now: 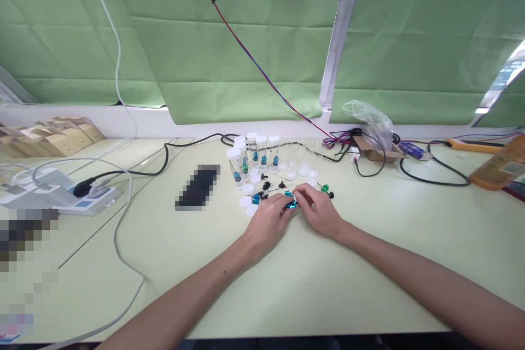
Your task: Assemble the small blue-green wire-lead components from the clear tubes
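Note:
My left hand (268, 220) has its fingers closed on a small shiny blue part (291, 204), partly hidden by the fingers. Right beside it, my right hand (319, 209) is closed in a pinch; what lies between its fingertips is hidden. Just beyond the hands stand several transparent tubes with white caps (274, 154), some with a blue or green piece inside. Loose white caps (248, 189), small black pieces (282, 184) and another blue piece (256, 198) lie around the hands. A green piece (325, 188) with a black end rests right of my right hand.
A dark pixelated patch (198, 187) lies left of the tubes. Farther left are a white power strip (88, 200) with cables and cardboard boxes (53, 139). At the back right sit an open carton (379, 151) with a plastic bag, tangled wires and an orange bottle (502, 164).

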`<state>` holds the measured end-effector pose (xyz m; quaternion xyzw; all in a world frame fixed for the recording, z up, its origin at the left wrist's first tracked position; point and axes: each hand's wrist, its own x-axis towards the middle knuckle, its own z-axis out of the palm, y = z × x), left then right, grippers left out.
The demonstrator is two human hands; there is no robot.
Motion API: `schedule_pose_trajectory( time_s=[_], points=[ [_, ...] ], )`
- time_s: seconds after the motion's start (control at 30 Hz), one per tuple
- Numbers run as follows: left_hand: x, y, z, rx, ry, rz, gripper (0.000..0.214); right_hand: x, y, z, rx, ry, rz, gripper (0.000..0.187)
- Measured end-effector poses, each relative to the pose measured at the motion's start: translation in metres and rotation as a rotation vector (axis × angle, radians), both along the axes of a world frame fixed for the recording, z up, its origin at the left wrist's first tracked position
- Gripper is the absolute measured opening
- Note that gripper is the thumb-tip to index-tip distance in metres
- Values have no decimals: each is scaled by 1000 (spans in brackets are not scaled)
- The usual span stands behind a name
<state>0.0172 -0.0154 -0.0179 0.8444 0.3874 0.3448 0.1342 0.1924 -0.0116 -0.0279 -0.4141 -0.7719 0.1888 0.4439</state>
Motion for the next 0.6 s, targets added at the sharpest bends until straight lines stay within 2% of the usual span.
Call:
schedule_pose_trajectory(
  time_s=[0.3,0.6],
  points=[
    [1,-2,3,-15,28,6,17,0,2,-3,-21,6,-24,21],
    [0,-1,1,4,-38,7,20,0,0,2,-29,26,5,18]
  ],
)
